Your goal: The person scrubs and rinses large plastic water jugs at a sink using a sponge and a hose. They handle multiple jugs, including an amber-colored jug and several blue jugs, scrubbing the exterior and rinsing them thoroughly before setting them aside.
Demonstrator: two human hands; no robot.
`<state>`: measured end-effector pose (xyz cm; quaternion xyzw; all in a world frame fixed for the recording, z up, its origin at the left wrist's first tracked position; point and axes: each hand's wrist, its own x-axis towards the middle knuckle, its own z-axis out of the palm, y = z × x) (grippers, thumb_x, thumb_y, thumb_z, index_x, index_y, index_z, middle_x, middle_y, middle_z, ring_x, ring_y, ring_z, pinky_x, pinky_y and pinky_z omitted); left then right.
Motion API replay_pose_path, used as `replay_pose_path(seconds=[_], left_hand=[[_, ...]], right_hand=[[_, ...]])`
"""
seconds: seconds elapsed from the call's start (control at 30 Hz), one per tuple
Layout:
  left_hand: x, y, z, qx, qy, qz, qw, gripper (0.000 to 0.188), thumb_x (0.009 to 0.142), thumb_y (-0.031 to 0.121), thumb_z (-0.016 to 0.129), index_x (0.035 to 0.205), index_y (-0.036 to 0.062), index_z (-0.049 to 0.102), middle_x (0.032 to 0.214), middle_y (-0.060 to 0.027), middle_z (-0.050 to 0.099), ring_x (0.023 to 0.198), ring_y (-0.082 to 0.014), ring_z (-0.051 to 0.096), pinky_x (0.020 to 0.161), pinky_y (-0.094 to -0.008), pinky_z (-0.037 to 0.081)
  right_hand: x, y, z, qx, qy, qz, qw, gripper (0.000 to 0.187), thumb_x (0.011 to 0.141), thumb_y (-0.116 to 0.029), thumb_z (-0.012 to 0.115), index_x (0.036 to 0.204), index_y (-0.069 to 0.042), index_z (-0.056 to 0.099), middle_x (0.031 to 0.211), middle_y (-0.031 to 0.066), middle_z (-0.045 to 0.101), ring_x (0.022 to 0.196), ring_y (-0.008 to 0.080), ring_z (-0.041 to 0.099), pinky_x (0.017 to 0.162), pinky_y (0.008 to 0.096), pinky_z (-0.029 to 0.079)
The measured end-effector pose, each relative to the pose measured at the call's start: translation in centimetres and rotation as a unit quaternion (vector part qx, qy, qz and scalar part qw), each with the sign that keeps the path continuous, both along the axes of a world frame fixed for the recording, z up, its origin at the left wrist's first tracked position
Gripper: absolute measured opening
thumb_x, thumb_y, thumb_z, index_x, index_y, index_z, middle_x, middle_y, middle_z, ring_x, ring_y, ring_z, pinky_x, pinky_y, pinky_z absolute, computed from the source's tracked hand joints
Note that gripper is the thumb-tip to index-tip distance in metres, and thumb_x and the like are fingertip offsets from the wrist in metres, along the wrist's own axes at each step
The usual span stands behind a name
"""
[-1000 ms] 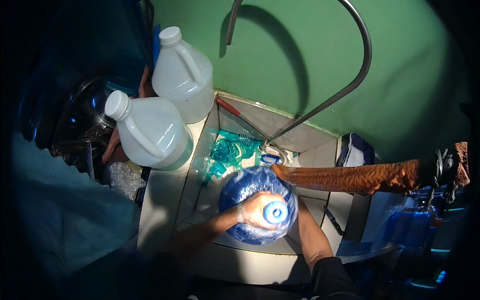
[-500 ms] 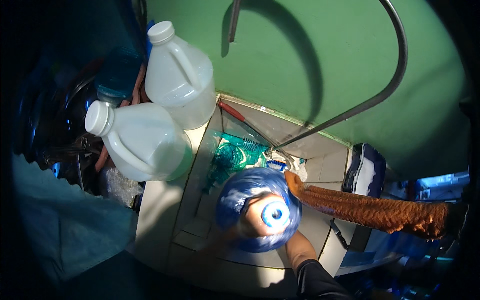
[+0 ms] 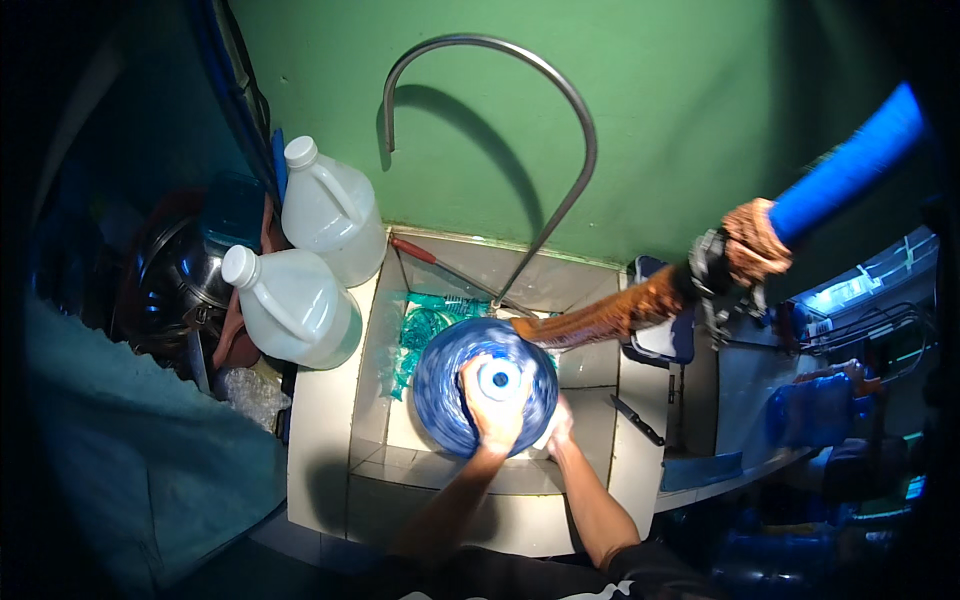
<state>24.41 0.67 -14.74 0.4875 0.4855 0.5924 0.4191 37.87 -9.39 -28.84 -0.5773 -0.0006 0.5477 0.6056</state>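
Note:
A large round blue water jug (image 3: 440, 400) is held over the tiled sink (image 3: 590, 440), its white-rimmed mouth toward me. Fingers of my left hand (image 3: 492, 415) are wrapped round the jug's neck. My right hand (image 3: 558, 425) grips its right side, with some fingers hidden and slightly blurred. Against the jug's upper right side rests the tip of a long brown bristly shaft (image 3: 620, 310), joined by a wrapped brown and black binding (image 3: 735, 260) to a blue pole (image 3: 850, 160). The jug's surface is streaked by motion.
Two white jugs with handles (image 3: 330, 215) (image 3: 300, 310) stand on the left ledge. A curved metal pipe (image 3: 590, 140) arches above the sink. Inside lie green plastic (image 3: 425, 325) and a red-handled tool (image 3: 415, 250). A black-handled knife (image 3: 640, 420) lies on the right ledge.
The view has shifted, showing more of the bristly shaft and its blue pole. The left hand, dark and blurred before, now shows plainly round the neck. Both hands stay on the jug.

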Motion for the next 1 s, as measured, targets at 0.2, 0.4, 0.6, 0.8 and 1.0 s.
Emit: replay_pose_path(seconds=[0.2,0.4,0.6,0.8,1.0], left_hand=[[-3.8,1.6,-5.2,0.025,0.056,-0.311,0.948,0.04,0.063,0.019,0.09,0.094,0.0069,0.068,0.089,-0.0054,0.069,0.081,-0.0184,0.064,0.077,-0.0361,0.053],[-6.6,0.8,2.8,0.032,-0.152,-0.133,0.979,0.027,0.079,-0.003,0.077,0.101,0.0026,0.063,0.093,-0.0052,0.069,0.088,-0.0167,0.067,0.087,-0.0341,0.053],[-20.6,2.7,18.2,0.008,-0.322,-0.245,0.914,0.034,0.09,0.024,0.066,0.117,0.0068,0.056,0.103,-0.0073,0.063,0.101,-0.0256,0.065,0.1,-0.0444,0.048],[-21.4,3.0,22.6,0.044,-0.346,-0.239,0.907,0.03,0.091,0.031,0.064,0.104,0.0047,0.062,0.097,-0.0088,0.062,0.096,-0.0246,0.059,0.099,-0.0433,0.047],[-20.8,1.4,21.0,0.064,-0.326,-0.111,0.936,0.043,0.08,0.03,0.068,0.114,0.006,0.057,0.095,-0.0072,0.059,0.094,-0.0228,0.058,0.094,-0.0399,0.048]], right_hand=[[-7.5,-1.1,9.0,-0.041,-0.699,0.165,0.695,0.048,0.081,-0.033,0.071,0.119,-0.005,0.066,0.118,0.0187,0.065,0.112,0.0356,0.06,0.094,0.0501,0.046],[-10.7,-6.0,9.3,0.2,-0.674,-0.054,0.709,0.068,0.077,-0.034,0.076,0.136,-0.006,0.055,0.144,0.0209,0.047,0.135,0.0413,0.039,0.11,0.0508,0.027],[7.7,-2.9,11.8,0.065,-0.155,0.147,0.975,0.028,0.099,-0.023,0.058,0.12,-0.005,0.064,0.089,0.0079,0.07,0.075,0.0203,0.068,0.07,0.0335,0.057],[2.3,-4.7,7.8,0.185,0.315,0.112,0.924,0.046,0.097,-0.039,0.051,0.123,-0.004,0.064,0.106,0.0122,0.073,0.091,0.0249,0.072,0.082,0.0395,0.059],[7.6,-8.3,9.3,0.292,0.205,-0.115,0.927,0.054,0.094,-0.046,0.05,0.125,-0.005,0.064,0.117,0.0116,0.071,0.101,0.0262,0.071,0.093,0.0444,0.056]])
